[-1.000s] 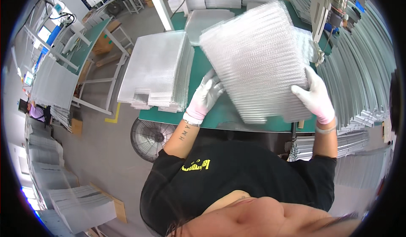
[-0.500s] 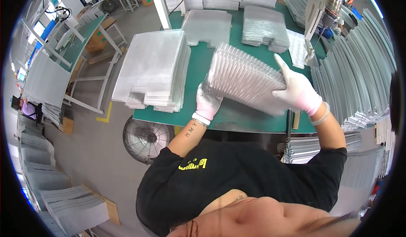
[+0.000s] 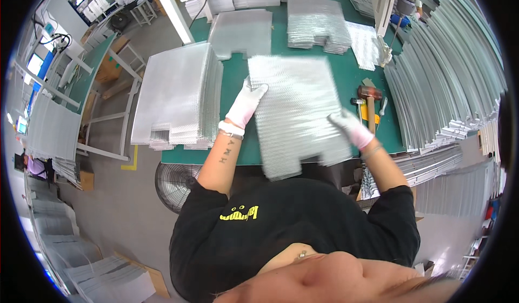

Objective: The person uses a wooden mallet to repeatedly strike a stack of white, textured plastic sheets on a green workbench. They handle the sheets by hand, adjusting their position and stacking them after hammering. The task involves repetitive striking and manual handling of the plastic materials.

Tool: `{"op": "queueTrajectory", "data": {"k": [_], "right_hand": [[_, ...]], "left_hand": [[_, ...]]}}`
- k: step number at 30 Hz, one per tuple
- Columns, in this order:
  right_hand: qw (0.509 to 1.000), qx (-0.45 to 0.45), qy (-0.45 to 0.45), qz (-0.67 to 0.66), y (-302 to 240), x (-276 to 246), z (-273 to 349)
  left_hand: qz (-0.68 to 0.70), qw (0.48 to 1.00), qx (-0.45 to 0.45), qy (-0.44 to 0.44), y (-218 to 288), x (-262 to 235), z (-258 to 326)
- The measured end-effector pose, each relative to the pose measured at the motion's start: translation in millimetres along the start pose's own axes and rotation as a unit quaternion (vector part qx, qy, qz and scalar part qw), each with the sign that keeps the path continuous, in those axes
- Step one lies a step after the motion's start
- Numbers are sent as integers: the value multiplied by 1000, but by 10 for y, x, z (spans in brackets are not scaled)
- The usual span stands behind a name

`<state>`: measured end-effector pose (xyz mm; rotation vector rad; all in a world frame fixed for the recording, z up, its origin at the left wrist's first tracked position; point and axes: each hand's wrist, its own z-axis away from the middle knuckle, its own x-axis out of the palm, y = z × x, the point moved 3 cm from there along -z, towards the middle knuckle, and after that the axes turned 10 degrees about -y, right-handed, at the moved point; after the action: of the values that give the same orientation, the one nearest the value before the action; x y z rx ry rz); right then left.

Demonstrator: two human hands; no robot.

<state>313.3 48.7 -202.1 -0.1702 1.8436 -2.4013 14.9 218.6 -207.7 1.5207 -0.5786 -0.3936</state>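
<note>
Two gloved hands are on one silvery mesh sheet [image 3: 294,114], which lies flat on the green table [image 3: 238,81], its near edge hanging a little over the table's front rim. Left hand [image 3: 246,103], white glove, fingers spread and pressed flat on the sheet's left edge, up near its far corner; that palm is open, pressing rather than pinching. Right hand [image 3: 351,128], also gloved, sits on the sheet's right edge nearer the front, and the blur there means I cannot tell whether those fingers curl under the edge or just lie on top. A notch is cut out of the sheet's near right corner.

Left of the sheet, just beside it, stands a tall stack of mesh sheets [image 3: 178,95] with notched corners, reaching to the table's left end. Beyond the sheet, toward the far side, lies a flat grey panel [image 3: 240,30], and next to that a lower pile of mesh pieces [image 3: 316,25]. Right of the sheet, close to the right hand, a mallet [image 3: 369,95] with a dark red head rests on the green surface. Further right still, off the table, long metal strips [image 3: 448,81] fan out in rows. Below the table's front rim, left of the sheet, a floor fan [image 3: 175,187] sits on the grey floor.
</note>
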Motion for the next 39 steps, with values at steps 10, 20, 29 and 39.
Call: {"op": "queueTrajectory", "data": {"k": [10,20,29,39], "right_hand": [[930,87,123,335,288,-467,-251],[930,28,162,327,233,-353,-438],[923,-141,261,244,404,-151,-39],[897,-119,347,245,461,-163,624]], "left_hand": [[-312,927,-190,83,-373,-216,-156],[-356,913,-169,110,-556,-562,-378],[33,908,331,-255,1921,1213,465],[109,877,437,-166,2303,1301,1327]]}}
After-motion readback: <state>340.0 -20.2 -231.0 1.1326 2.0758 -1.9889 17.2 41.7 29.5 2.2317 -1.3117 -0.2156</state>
